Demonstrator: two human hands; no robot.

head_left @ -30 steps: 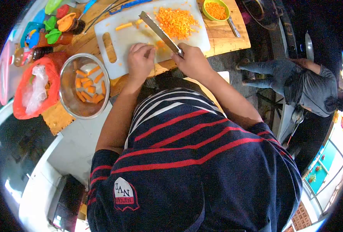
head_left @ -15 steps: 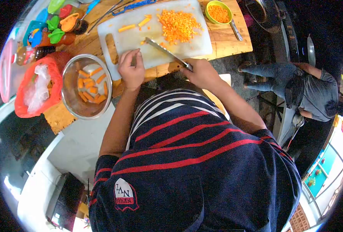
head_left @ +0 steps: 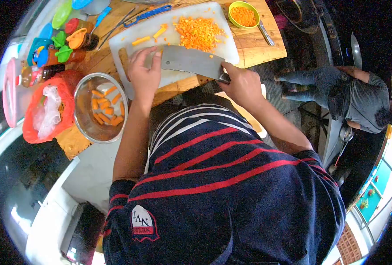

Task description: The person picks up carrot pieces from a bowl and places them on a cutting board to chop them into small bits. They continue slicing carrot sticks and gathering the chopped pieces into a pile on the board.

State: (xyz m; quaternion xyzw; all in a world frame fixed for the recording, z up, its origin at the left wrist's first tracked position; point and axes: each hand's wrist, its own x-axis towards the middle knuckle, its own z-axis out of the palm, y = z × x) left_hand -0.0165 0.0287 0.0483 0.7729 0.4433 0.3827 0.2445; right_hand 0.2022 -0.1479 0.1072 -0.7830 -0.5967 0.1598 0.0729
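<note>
My right hand (head_left: 241, 84) grips the dark handle of a broad cleaver (head_left: 191, 62). Its blade lies flat-side up over the near part of the white cutting board (head_left: 196, 9). At the blade's far end is my left hand (head_left: 144, 73), with thumb and curled fingers closed around the tip; the exact contact is partly hidden. Beyond the blade sits a heap of diced carrot (head_left: 200, 32). A few carrot sticks (head_left: 141, 40) lie to its left. Left of my left hand, a steel bowl (head_left: 82, 119) holds several carrot chunks (head_left: 102, 104).
A green bowl (head_left: 258, 17) of diced carrot and a peeler-like handled tool (head_left: 266, 34) stand at right. Lidded jars (head_left: 77, 39), a sauce bottle (head_left: 39, 75) and a red plastic bag (head_left: 30, 126) crowd the left. Another person (head_left: 350, 97) stands at far right.
The cleaver has turned from edge-down to show its broad side, and its tip now meets my left hand. My left hand has shifted slightly up and left, its fingers reaching toward the blade.
</note>
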